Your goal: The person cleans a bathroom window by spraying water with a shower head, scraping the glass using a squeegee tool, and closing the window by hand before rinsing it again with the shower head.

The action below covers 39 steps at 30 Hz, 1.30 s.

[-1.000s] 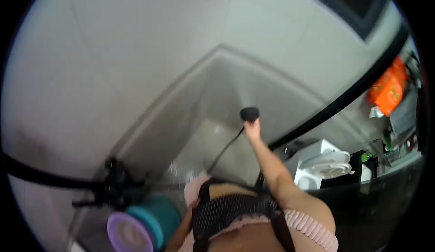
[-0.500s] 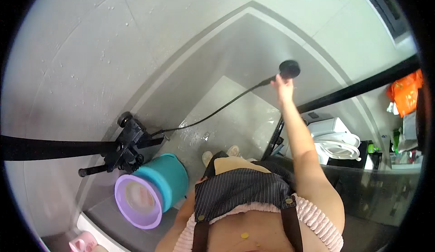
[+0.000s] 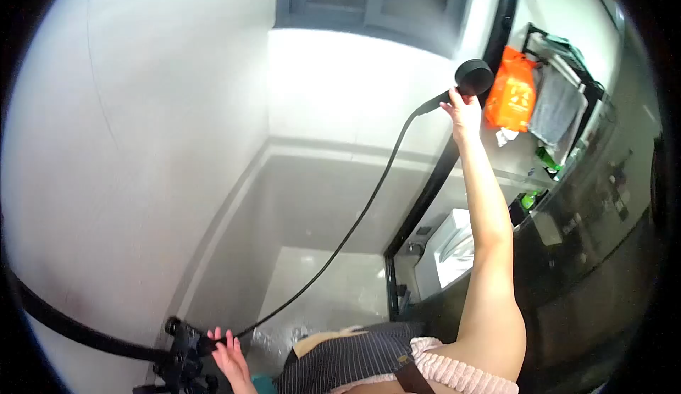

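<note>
My right hand [image 3: 464,114] is raised at arm's length and wrapped round the handle of a black shower head [image 3: 474,77]. A pale haze shows between the shower head and the window. From its handle a black hose [image 3: 365,213] curves down to the black shower mixer [image 3: 186,358] on the left wall. At the mixer's right side is my left hand [image 3: 228,355], fingers spread; whether the fingertips touch it I cannot tell. A sliver of the teal bucket [image 3: 264,385] shows beside my left wrist.
Ahead is a grey-framed window [image 3: 369,0] above pale walls. A black-framed glass partition [image 3: 429,199] runs along my right. Beyond it are an orange bag [image 3: 512,90], a grey towel [image 3: 557,107] and a white appliance [image 3: 443,252]. The floor [image 3: 319,280] looks wet.
The view has tilted up, bringing the window in. My right hand has raised the shower head from the lower wall. My left hand has come into view by the mixer. The purple basin has left view.
</note>
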Tool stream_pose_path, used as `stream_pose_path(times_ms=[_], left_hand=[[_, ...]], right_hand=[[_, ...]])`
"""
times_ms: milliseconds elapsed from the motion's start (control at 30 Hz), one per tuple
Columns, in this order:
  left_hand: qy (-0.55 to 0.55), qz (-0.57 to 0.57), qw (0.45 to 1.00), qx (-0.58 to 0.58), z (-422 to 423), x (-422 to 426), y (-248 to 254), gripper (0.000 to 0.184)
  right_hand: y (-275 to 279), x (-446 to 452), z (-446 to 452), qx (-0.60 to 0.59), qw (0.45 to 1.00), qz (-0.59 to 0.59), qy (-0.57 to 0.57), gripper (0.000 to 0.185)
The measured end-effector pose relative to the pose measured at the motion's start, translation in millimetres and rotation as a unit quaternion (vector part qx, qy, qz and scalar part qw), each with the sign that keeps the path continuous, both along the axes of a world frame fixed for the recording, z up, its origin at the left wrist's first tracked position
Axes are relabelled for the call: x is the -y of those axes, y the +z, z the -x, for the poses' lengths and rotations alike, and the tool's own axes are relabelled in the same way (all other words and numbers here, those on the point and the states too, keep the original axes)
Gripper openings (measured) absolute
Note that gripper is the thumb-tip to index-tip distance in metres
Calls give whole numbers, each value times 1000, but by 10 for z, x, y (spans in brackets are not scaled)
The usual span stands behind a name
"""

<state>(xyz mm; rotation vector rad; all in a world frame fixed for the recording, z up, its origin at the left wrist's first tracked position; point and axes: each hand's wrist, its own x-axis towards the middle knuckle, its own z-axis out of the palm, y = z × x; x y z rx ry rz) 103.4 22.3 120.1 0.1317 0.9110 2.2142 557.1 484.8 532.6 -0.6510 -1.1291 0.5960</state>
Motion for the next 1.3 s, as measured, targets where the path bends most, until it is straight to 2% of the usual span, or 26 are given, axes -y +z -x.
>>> stream_pose_path(times_ms=[33,67,100,133,167,233,300,367,400,433,467,533,600,633,667,700,767,833,867,900,967,1000,1033,1100,1233,1300], left_hand=[[19,-36,997,62,5,-77,44,35],[7,4,1000,17,46,-80,-157,35],[-1,45,999,-29,34,-156,-66,35],[42,106,993,-25,-80,-193,11,30],[38,96,994,-26,-93,-183,78,30],[-22,102,994,43,-186,-91,205,54],[-28,116,993,14,-314,-95,258,56],[-78,214,974,12,-429,-109,249,56],[-120,228,966,-13,-424,-176,-77,44],[-136,283,949,-18,-485,-405,-324,22],[-201,234,943,-124,-580,-677,-212,20],[-244,141,906,-315,-800,-1350,136,29],[-252,21,827,-502,-1232,-2009,1021,44],[-222,-66,793,-564,-1495,-2330,1407,58],[-177,-67,722,-665,-1726,-2545,1885,70],[-124,-73,696,-703,-1995,-2728,2232,78],[-29,-89,655,-750,-2444,-3103,2603,76],[-147,-107,705,-685,-2711,-3452,2601,65],[-217,-66,753,-618,-2777,-3568,2574,50],[-246,-113,766,-583,-2823,-3624,2540,32],[-182,-118,722,-657,-2847,-3705,2488,21],[-123,-111,699,-696,-2900,-3785,2446,16],[-79,-139,708,-688,-2967,-3864,2397,16],[-72,-130,702,-697,-3038,-3942,2416,16],[-87,-137,711,-684,-3051,-3998,2428,21],[-94,-119,699,-699,-3018,-4042,2423,21]], right_hand=[[139,54,-61,6,1000,-7,-12,24],[243,57,-115,15,999,-12,-37,26],[342,101,-159,27,999,-22,-42,27],[430,139,-197,34,998,-29,-47,28],[506,184,-220,43,997,-32,-51,29],[621,240,-295,21,998,-26,-53,30],[652,273,-293,-16,999,-32,-20,32],[654,298,-281,-41,998,-43,0,31],[648,325,-285,-50,997,-44,31,30],[645,321,-300,-55,996,-57,42,28],[639,466,-233,-49,997,-50,39,27],[520,673,-37,-42,998,-53,19,26],[239,806,121,-3,999,-21,23,32],[69,882,222,43,999,17,2,37],[-139,965,334,41,999,16,32,40],[-347,1019,424,48,997,26,50,39],[-631,1292,612,36,988,115,99,34],[-978,1367,728,0,985,98,142,32],[-1129,1366,751,2,992,68,105,27],[-1216,1348,713,-23,990,50,132,24],[-1404,1179,585,-59,988,73,122,32],[-1410,1148,599,-100,989,26,104,42],[-1415,1134,593,-101,989,28,109,42],[-1261,1241,582,-169,982,53,67,46],[-1455,967,423,-39,994,-19,101,46],[-1442,975,450,-52,990,-5,130,38]])
